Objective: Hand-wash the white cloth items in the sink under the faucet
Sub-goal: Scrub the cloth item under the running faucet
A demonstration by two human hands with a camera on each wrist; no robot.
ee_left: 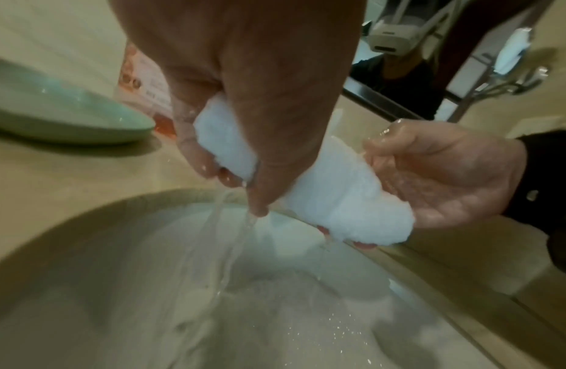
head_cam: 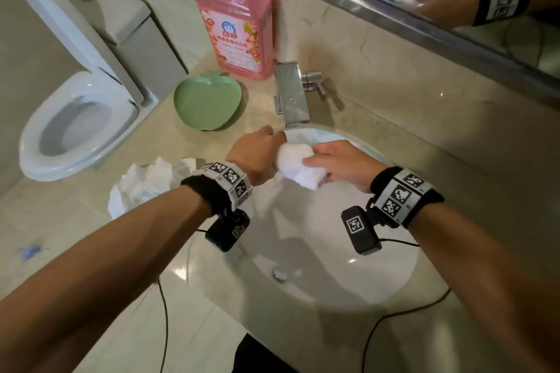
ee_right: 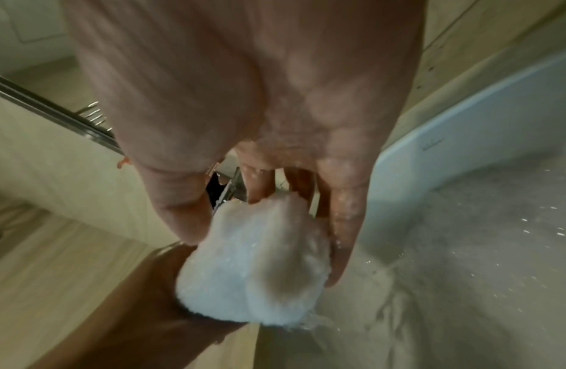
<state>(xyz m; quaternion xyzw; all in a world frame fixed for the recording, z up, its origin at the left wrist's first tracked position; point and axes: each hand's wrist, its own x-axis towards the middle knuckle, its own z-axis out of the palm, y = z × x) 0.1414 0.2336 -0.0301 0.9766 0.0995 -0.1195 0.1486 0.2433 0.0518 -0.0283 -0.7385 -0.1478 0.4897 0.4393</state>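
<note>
Both hands are locked on one white cloth (head_cam: 298,165), held over the back of the sink (head_cam: 348,288), just below the faucet (head_cam: 292,94). The left hand (head_cam: 257,154) has its grip wrapped tight round one end, fingers curled under the wad and thumb across the top. From the left wrist view, water (ee_left: 231,247) streams off that fist down into the basin. The right hand (head_cam: 342,163) takes the other end, its grip pinching the cloth between thumb and fingers, the palm wet and shining. The cloth sits rolled into a thick bundle between the two fists, clear of the basin floor. Over on the tabletop (head_cam: 454,160), left of the sink, a second crumpled white cloth (head_cam: 145,185) lies in a heap. Behind it rests a green apple-shaped dish (head_cam: 207,100), and beside the faucet stands a pink detergent bottle (head_cam: 236,24). The drain (head_cam: 278,274) shows at the bottom of the basin, droplets scattered around it.
</note>
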